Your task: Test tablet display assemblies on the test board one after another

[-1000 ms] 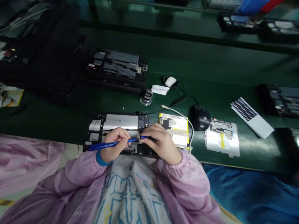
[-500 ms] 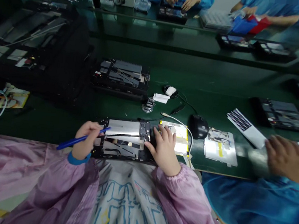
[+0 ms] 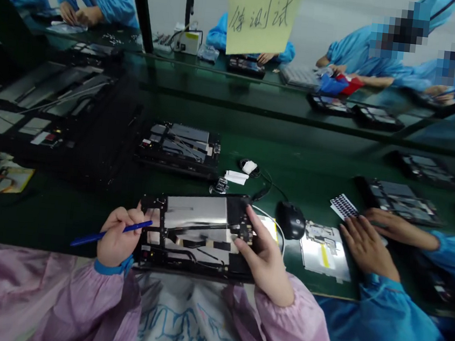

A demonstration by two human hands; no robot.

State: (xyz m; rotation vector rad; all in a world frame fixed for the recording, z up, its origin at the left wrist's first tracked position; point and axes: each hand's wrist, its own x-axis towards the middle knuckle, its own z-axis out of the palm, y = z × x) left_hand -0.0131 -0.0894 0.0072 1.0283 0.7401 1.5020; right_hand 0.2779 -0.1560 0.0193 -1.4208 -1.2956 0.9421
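Observation:
An opened tablet (image 3: 196,213), its grey battery plates, ribbon cables and small boards exposed, is held raised and tilted toward me near the table's front edge. My left hand (image 3: 118,235) is closed at its left edge, with a slim blue pen-shaped tool (image 3: 111,233) between the fingers. The tool's right end lies over the tablet's left border. Around the right end of the tablet, my right hand (image 3: 269,256) grips with the thumb on top; some of its fingers are hidden. A yellow-edged panel (image 3: 269,226) lies partly covered behind my right hand.
Another opened tablet (image 3: 181,144) lies atop a black stack behind. A black mouse (image 3: 290,220), a coiled cable (image 3: 254,169) and a silver plate (image 3: 327,251) are nearby. At right, a co-worker's hands (image 3: 370,245) touch a label sheet (image 3: 343,206). Large stacked tablets (image 3: 44,97) stand left.
The tablet has come up off the table, tilted toward me. My right hand went from lying over its right end to gripping it. The co-worker's hand moved left onto the label sheet. My view tipped upward.

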